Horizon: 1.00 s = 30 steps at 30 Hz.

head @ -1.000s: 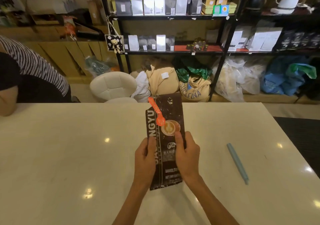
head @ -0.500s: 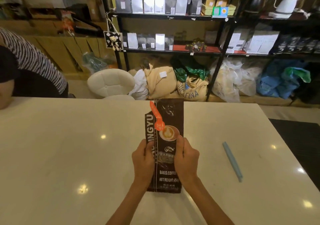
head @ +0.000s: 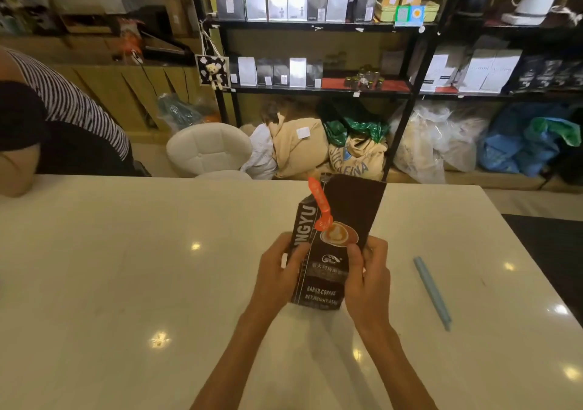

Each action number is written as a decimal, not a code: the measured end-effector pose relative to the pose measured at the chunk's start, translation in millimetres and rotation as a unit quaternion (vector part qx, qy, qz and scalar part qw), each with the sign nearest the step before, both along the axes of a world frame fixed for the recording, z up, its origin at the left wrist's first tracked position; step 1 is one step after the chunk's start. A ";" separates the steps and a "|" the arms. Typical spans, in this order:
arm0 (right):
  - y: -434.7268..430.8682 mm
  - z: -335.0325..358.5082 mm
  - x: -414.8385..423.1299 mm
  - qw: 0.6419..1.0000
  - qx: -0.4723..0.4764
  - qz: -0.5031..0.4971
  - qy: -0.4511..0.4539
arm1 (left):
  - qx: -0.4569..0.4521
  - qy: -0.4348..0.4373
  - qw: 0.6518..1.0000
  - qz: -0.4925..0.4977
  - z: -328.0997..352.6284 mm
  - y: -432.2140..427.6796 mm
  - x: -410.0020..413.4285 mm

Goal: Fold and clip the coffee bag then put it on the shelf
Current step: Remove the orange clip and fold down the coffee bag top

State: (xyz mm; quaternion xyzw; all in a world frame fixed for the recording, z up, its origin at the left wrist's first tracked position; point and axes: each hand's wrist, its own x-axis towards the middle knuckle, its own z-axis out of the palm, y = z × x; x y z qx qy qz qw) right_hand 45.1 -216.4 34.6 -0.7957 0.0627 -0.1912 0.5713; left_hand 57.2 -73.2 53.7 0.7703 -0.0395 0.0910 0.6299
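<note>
A tall dark brown coffee bag (head: 328, 270) with a latte picture and an orange spoon-shaped tag (head: 320, 204) stands upright on the white table (head: 126, 283). My left hand (head: 277, 270) grips its left side and my right hand (head: 367, 280) grips its right side, thumbs on the front. The bag's top is spread open and unfolded. A long pale blue clip (head: 432, 293) lies on the table to the right of my right hand, apart from it. The black shelf unit (head: 315, 89) stands beyond the table's far edge.
A person in a striped top (head: 63, 119) leans on the table at the far left. A white padded stool (head: 208, 149) and several sacks (head: 356, 154) sit on the floor between table and shelf. Rows of bags fill the shelves.
The bag has been raised from leaning flat to standing upright, and its top has opened out wider. Both hands stay on its sides. The blue clip has not moved.
</note>
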 end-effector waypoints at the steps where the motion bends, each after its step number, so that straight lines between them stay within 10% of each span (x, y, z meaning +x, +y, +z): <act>1: -1.0 0.3 -2.4 1.000 0.009 0.015 -0.001 | -0.009 -0.012 1.000 0.003 0.5 4.5 0.7; 15: 17.0 -35.3 -4.1 0.998 0.057 0.013 0.031 | -0.121 0.077 0.977 0.158 -45.1 -14.4 -16.2; 23: 5.5 -12.1 19.9 0.991 0.121 0.039 0.041 | -0.161 0.084 0.981 0.067 -33.9 -7.3 -6.4; 30: -18.2 8.2 37.3 0.978 0.012 0.191 0.080 | 0.082 0.013 0.996 -0.028 -29.7 13.6 19.0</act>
